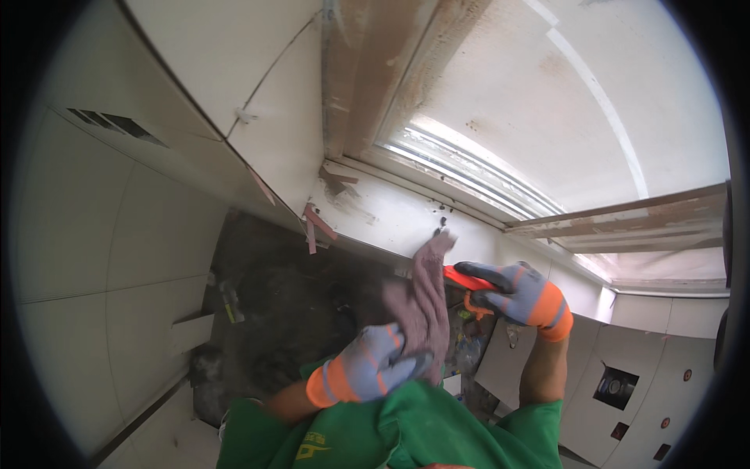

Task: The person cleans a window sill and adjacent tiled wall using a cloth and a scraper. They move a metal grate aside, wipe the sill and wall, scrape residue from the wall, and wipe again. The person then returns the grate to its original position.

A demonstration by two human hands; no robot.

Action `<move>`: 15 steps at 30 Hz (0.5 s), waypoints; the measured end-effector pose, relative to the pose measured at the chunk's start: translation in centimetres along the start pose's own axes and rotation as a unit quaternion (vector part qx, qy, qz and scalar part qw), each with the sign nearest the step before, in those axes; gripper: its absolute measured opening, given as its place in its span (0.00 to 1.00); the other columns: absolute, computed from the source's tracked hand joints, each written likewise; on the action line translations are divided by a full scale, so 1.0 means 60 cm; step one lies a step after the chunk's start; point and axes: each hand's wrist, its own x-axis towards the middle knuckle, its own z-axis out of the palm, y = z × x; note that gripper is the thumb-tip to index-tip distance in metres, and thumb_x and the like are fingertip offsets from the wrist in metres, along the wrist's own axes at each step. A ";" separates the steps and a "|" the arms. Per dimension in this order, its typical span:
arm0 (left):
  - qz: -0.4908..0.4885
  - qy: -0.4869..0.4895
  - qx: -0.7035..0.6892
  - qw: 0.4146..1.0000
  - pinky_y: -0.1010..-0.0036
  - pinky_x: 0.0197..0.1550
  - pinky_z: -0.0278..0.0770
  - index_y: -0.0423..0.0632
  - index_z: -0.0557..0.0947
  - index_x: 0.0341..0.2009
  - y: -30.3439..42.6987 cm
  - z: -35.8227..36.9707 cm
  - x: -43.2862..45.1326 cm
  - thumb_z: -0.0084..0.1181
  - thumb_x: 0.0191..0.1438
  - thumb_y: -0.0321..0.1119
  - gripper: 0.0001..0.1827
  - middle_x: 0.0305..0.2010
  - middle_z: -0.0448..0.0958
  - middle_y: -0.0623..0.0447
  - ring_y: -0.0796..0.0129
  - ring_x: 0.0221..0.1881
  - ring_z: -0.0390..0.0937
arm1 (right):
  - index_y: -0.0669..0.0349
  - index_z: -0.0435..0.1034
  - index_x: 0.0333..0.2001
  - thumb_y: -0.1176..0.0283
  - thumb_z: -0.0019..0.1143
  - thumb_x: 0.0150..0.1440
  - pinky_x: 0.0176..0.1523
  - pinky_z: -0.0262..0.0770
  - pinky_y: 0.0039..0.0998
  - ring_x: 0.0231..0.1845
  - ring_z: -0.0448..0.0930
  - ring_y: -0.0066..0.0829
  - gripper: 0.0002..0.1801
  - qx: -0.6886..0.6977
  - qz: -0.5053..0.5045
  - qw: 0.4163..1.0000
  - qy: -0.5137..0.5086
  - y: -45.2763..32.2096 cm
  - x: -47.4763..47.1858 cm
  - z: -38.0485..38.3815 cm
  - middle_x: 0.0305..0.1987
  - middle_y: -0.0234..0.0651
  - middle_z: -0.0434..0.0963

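Observation:
My left hand [375, 363], in a grey and orange work glove, grips a mauve cloth [430, 293] just in front of my green shirt. The cloth hangs between my hands, its upper end over the edge of a white window sill [398, 217]. My right hand [518, 293], gloved alike, is closed on a bright orange-red tool [469, 278] beside the cloth; its exact kind is not clear. An orange piece [477, 306] shows below that hand's fingers. Dark crumbs [443, 221] lie on the sill near the cloth's tip.
A dusty window frame [375, 76] rises behind the sill. Pinkish strips [319, 224] stick out at the sill's left corner. Pale tiled walls [111, 234] stand left and right, the right one with a square opening [615, 385]. Clutter [469, 346] lies on the dark floor below.

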 end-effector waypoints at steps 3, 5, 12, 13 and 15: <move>0.018 -0.024 0.025 0.999 0.60 0.43 0.65 0.46 0.82 0.33 0.053 -0.015 -0.007 0.65 0.40 0.38 0.15 0.38 0.75 0.46 0.51 0.39 0.70 | 0.51 0.66 0.57 0.75 0.48 0.51 0.31 0.72 0.25 0.20 0.74 0.23 0.27 0.202 0.040 0.978 -0.043 0.035 -0.040 -0.003 0.24 0.36 0.75; 0.034 -0.033 0.090 0.995 0.54 0.57 0.57 0.47 0.81 0.38 0.076 -0.028 -0.004 0.63 0.40 0.42 0.20 0.48 0.73 0.45 0.49 0.50 0.68 | 0.55 0.65 0.58 0.76 0.48 0.52 0.28 0.68 0.20 0.21 0.68 0.13 0.27 0.254 0.031 0.964 -0.076 0.066 -0.051 0.014 0.23 0.28 0.72; -0.151 0.299 -0.296 0.895 0.69 0.53 0.67 0.38 0.71 0.53 0.108 0.041 -0.077 0.47 0.48 0.24 0.24 0.57 0.66 0.44 0.61 0.54 0.68 | 0.68 0.65 0.55 0.71 0.53 0.52 0.31 0.67 0.19 0.28 0.71 0.17 0.26 0.374 0.021 0.921 -0.102 0.153 -0.064 0.035 0.34 0.30 0.76; -0.137 0.349 -0.274 0.886 0.72 0.52 0.67 0.36 0.70 0.53 0.101 0.061 -0.093 0.45 0.49 0.22 0.23 0.56 0.67 0.45 0.65 0.54 0.68 | 0.66 0.65 0.56 0.70 0.53 0.53 0.33 0.68 0.20 0.29 0.73 0.19 0.26 0.354 -0.035 0.933 -0.053 0.157 -0.056 0.034 0.34 0.32 0.76; -0.101 0.441 -0.234 0.861 0.79 0.50 0.67 0.33 0.68 0.53 0.084 0.097 -0.119 0.41 0.50 0.20 0.23 0.54 0.67 0.45 0.72 0.52 0.67 | 0.62 0.65 0.56 0.70 0.51 0.54 0.38 0.69 0.22 0.33 0.75 0.24 0.24 0.283 -0.064 0.956 0.046 0.150 -0.026 0.042 0.36 0.35 0.78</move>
